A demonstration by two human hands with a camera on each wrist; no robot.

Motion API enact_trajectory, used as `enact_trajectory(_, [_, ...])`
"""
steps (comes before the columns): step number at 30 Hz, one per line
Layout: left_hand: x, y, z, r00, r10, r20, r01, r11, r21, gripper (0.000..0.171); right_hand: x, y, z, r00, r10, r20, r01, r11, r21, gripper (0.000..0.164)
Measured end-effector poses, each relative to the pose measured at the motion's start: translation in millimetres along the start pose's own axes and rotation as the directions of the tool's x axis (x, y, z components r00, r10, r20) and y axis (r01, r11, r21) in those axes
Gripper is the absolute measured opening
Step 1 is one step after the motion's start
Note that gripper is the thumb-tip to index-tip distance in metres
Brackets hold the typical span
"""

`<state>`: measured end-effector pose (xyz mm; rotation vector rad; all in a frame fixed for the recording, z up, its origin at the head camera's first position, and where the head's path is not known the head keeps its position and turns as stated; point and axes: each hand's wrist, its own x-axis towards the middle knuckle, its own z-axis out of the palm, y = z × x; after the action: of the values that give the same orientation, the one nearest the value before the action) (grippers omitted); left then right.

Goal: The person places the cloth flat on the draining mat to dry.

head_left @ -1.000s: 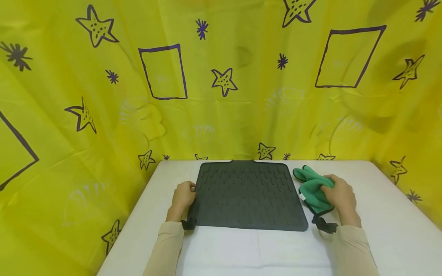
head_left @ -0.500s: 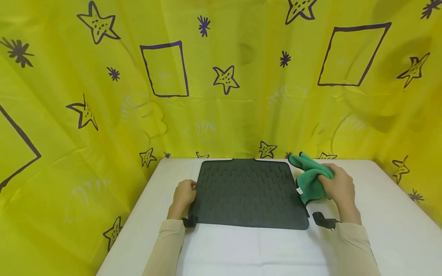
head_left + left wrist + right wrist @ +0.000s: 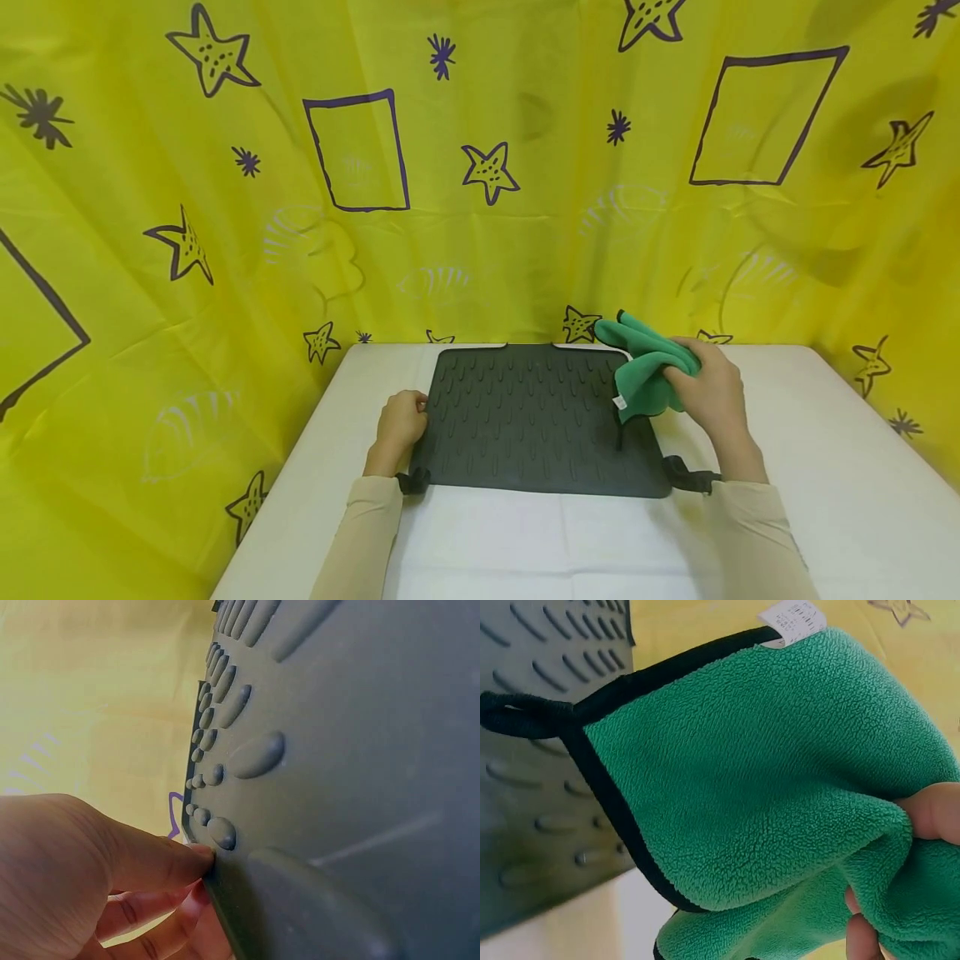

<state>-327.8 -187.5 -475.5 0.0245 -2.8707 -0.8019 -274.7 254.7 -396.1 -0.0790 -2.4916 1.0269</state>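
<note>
A dark grey ridged mat (image 3: 517, 425) lies across the middle of the table. My left hand (image 3: 401, 421) is at its left edge; in the left wrist view, the thumb (image 3: 191, 859) presses the top of the rim while the fingers curl beneath. In my right hand (image 3: 712, 387) is a green microfibre cloth (image 3: 648, 375), bunched between thumb and fingers. The cloth hangs over the mat's far right corner, hiding it. Up close, the right wrist view shows the cloth's fluffy face (image 3: 765, 757), black binding, a corner loop (image 3: 525, 714) and a white label (image 3: 793, 621).
The mat rests on a white table (image 3: 810, 450), which extends to both sides and in front. Behind and beside it hangs a yellow curtain (image 3: 465, 250) printed with stars and squares. A black strap piece (image 3: 686, 475) juts from the right wrist, another (image 3: 412, 481) from the left.
My right hand has lifted the green cloth from beside the mat and carried it up and left, over the mat's right side. The left hand stays at the left edge.
</note>
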Motion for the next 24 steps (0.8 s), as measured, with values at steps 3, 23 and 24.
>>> enact_trajectory(3, [0.6, -0.8, 0.4, 1.000, -0.002, 0.000, 0.002, 1.000, 0.005, 0.027, -1, -7, 7, 0.999, -0.041, 0.001, 0.041, 0.999, 0.015, 0.043])
enact_trajectory(23, [2.2, -1.3, 1.0, 1.000, 0.004, -0.012, -0.003, 1.000, 0.015, 0.028, -13, -40, 69, 0.987, -0.161, 0.031, 0.158, 0.984, 0.085, 0.041])
enact_trajectory(24, [2.4, -1.3, 1.3, 1.000, 0.003, -0.012, -0.003, 1.000, 0.014, 0.028, -14, -40, 72, 0.986, -0.162, 0.039, 0.158, 0.984, 0.082, 0.041])
